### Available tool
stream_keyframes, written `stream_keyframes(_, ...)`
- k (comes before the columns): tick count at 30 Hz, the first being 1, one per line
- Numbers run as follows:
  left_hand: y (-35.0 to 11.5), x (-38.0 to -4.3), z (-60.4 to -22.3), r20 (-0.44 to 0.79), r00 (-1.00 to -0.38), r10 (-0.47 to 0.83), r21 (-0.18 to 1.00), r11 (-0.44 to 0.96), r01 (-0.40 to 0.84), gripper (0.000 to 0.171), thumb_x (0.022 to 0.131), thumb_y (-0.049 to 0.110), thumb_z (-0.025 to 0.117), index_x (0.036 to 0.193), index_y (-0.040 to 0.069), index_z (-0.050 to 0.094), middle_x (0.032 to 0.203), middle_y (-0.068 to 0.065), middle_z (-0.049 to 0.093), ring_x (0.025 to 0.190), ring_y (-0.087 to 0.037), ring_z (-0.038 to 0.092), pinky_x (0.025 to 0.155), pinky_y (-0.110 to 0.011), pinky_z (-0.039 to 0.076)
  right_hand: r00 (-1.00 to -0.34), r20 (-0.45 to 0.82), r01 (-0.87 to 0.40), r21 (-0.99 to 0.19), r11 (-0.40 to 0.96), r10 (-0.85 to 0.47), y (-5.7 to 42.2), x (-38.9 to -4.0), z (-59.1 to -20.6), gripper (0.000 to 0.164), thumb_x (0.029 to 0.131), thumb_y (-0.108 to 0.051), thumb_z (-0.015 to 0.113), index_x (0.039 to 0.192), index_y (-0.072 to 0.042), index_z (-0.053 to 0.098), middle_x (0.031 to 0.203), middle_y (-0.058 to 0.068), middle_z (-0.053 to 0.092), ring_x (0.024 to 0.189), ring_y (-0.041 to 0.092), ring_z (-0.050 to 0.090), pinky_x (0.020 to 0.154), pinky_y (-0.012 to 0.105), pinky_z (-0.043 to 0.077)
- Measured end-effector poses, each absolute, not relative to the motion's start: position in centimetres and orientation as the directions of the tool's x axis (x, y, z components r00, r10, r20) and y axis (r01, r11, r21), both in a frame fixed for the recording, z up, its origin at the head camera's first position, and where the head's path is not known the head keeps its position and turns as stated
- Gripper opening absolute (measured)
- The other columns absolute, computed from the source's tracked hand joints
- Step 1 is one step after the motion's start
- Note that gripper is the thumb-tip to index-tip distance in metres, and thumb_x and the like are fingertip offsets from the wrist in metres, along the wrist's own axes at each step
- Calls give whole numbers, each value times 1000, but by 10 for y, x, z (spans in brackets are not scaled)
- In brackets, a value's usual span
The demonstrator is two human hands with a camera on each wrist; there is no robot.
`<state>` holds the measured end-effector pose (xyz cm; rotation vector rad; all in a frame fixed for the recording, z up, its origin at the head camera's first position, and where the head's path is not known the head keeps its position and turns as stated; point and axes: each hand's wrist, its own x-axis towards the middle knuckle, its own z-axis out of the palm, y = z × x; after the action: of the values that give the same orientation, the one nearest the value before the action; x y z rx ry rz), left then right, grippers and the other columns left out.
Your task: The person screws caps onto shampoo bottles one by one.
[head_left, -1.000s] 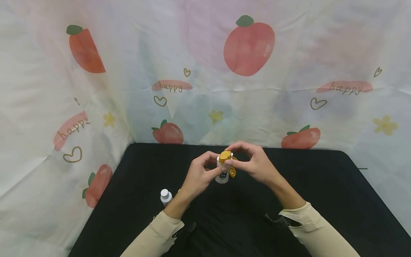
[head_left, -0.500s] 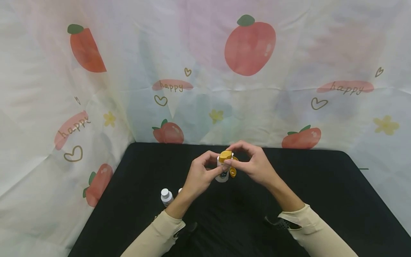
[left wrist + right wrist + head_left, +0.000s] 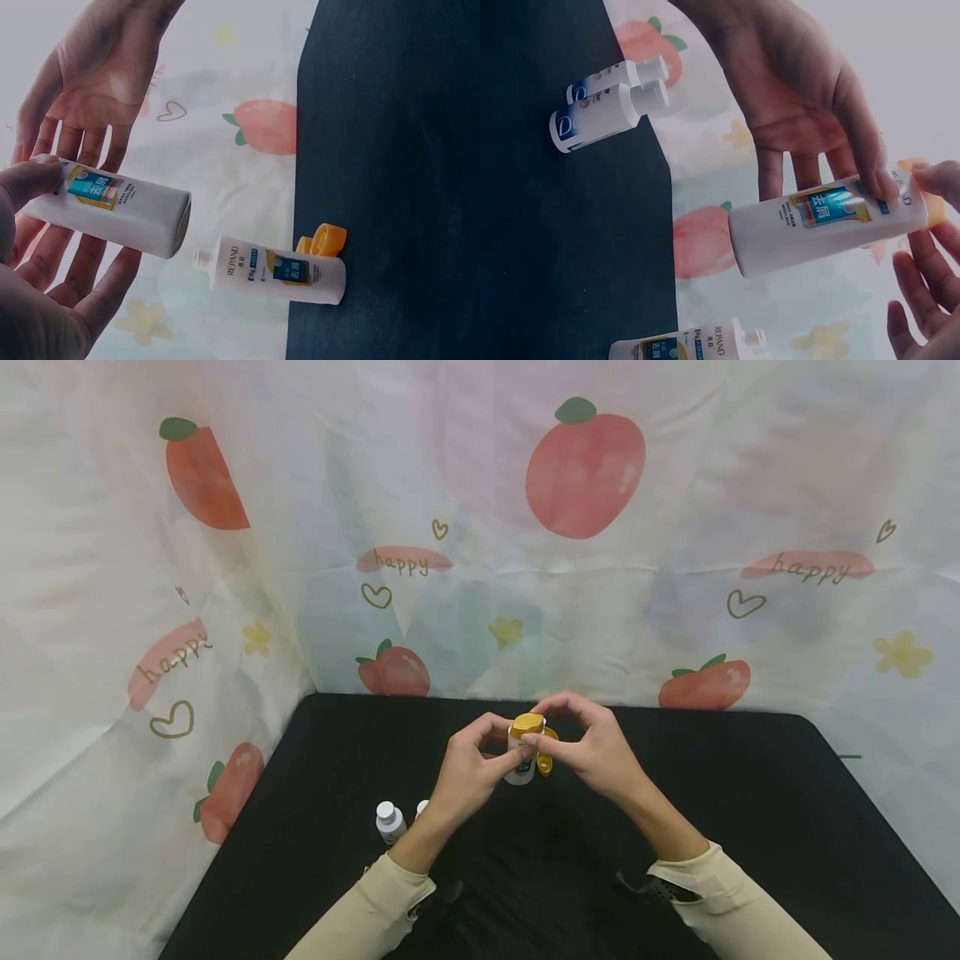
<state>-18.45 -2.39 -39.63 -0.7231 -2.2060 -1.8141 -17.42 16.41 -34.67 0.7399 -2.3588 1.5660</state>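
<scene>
My left hand (image 3: 468,768) grips the body of a white shampoo bottle (image 3: 802,223) with a blue and yellow label, held up above the table. At its top is a yellow cap (image 3: 527,723), which the thumb and fingers of my right hand (image 3: 600,747) pinch. In the left wrist view a second shampoo bottle (image 3: 262,271) of the same kind stands on the table with its narrow neck bare. Yellow caps (image 3: 328,239) lie close beside it. The head view shows this bottle mostly hidden behind the held one.
Two white and blue bottles with white caps, a nearer bottle (image 3: 600,118) and a farther bottle (image 3: 619,77), stand side by side left of my left forearm. The black table (image 3: 720,793) meets a printed cloth (image 3: 480,602) at the back and left.
My right fingers and the yellow cap have shifted slightly, and the cap now looks more level. The held bottle stays almost in place.
</scene>
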Motion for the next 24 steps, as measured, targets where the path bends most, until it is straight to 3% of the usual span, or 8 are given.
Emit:
stream_keyframes(14,-24,-184,-395,452,-862,230,866,121,486,24,83,26,76,102,16,65,98,0,67,88,-11,67,71,-29,57,-850,472,-526,-788,322,-234,166,-186,-371,29,81,-26,79,105,-27,62,104,-9,63,100,11,60,89,32,47)
stream_keyframes(24,-22,-184,-395,461,-858,226,858,132,496,24,83,27,76,101,16,65,98,1,67,88,-11,67,70,-29,58,-849,485,-528,-781,334,-209,160,-181,-366,28,81,-15,78,104,-14,61,103,0,61,96,14,58,91,40,43)
